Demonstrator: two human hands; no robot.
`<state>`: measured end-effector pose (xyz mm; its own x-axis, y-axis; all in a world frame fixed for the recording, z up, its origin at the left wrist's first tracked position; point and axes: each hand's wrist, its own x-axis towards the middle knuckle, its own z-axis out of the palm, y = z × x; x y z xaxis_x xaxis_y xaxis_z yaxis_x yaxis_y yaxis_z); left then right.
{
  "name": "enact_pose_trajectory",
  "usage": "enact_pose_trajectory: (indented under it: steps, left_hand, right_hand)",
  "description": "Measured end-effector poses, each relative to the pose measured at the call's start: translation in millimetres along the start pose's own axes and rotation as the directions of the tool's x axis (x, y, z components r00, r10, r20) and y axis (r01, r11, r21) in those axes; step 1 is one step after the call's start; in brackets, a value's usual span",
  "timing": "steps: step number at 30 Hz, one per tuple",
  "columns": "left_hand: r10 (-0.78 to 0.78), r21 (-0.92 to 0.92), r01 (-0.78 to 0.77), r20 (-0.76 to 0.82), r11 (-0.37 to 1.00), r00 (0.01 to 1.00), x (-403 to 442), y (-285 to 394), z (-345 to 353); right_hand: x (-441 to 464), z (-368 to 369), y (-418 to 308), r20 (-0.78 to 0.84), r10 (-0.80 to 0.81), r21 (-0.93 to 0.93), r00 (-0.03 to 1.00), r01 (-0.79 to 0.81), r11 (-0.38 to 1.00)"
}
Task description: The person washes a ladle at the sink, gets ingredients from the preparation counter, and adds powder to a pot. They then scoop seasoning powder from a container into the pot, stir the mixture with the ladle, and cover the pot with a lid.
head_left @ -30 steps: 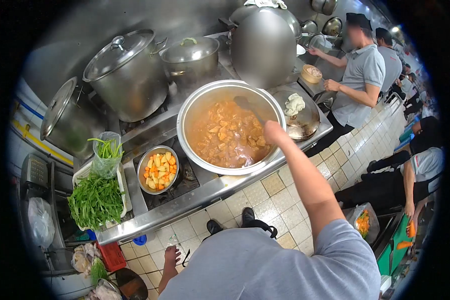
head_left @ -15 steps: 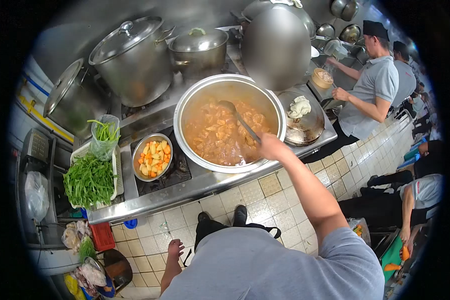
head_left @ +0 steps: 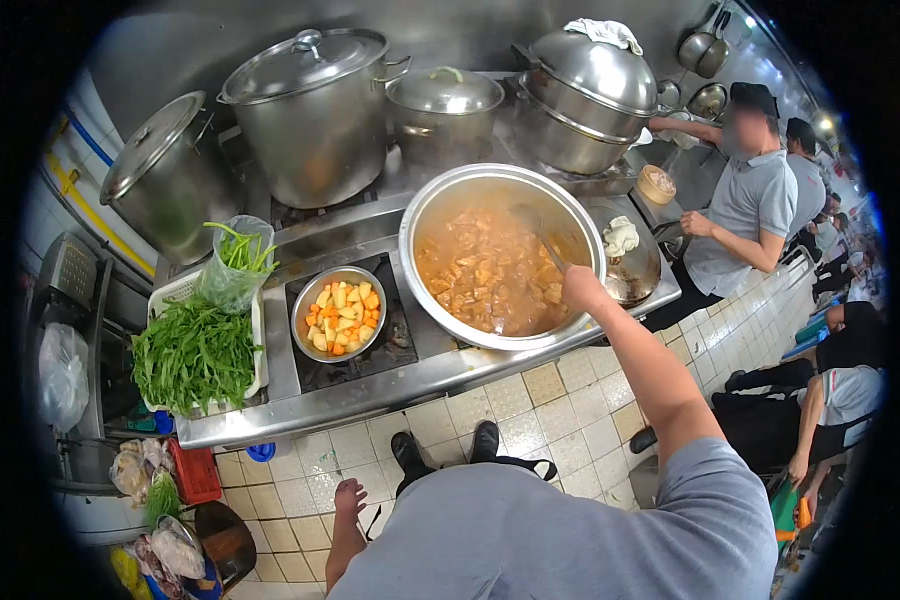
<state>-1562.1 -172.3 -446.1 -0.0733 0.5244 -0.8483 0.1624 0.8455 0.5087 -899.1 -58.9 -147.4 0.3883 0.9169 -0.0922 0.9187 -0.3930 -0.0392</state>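
My right hand [head_left: 583, 289] is closed around the handle of a ladle [head_left: 551, 252] near the right rim of a large metal pot [head_left: 490, 190]. The ladle's head lies against the chunky brown-orange stew [head_left: 485, 270] inside, on the far right side, blurred by steam. My left hand [head_left: 349, 497] hangs low beside my body over the tiled floor, empty, its fingers loosely bent and partly apart. Left of the pot, a steel bowl [head_left: 339, 314] of cut potatoes and carrots rests on a burner.
Leafy greens [head_left: 195, 355] fill a white basket at the counter's left, beside a plastic bag of stems [head_left: 238, 262]. Lidded stockpots [head_left: 315, 135] and a stacked steamer [head_left: 582, 110] stand behind. Right lies a round lid [head_left: 635, 272] with a cloth; a co-worker [head_left: 745, 200] stands beyond.
My view has shifted, so the counter sits farther right. The ladle has swung to the pot's far right side, with my right hand still on it. The co-worker's arm reaches toward the steamer.
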Motion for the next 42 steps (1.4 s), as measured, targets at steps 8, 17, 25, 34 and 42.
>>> enact_pose_trajectory:
  steps: [8,17,25,34,42]
  left_hand:
    - [-0.133,0.048,0.131,0.052,0.990,0.990,34,-15,-69]
    - [-0.091,0.170,0.082,0.048,0.982,0.995,66,34,-116]
    - [-0.011,0.231,-0.010,0.092,0.973,0.996,83,74,-106]
    - [-0.020,0.221,-0.004,0.104,0.975,0.994,81,67,-95]
    - [-0.092,0.216,0.075,0.068,0.974,0.993,67,49,-99]
  right_hand:
    - [2,8,-55,0.491,0.094,0.845,0.866,-0.500,0.188]
    - [-80,-42,-71,0.439,0.094,0.865,0.893,-0.449,0.223]
    - [-95,-65,-55,0.125,0.240,0.538,0.963,-0.269,0.799]
    - [-29,12,-42,-0.118,0.257,0.178,0.959,-0.234,0.956]
    - [12,45,-46,0.370,0.273,0.855,0.888,-0.441,0.273]
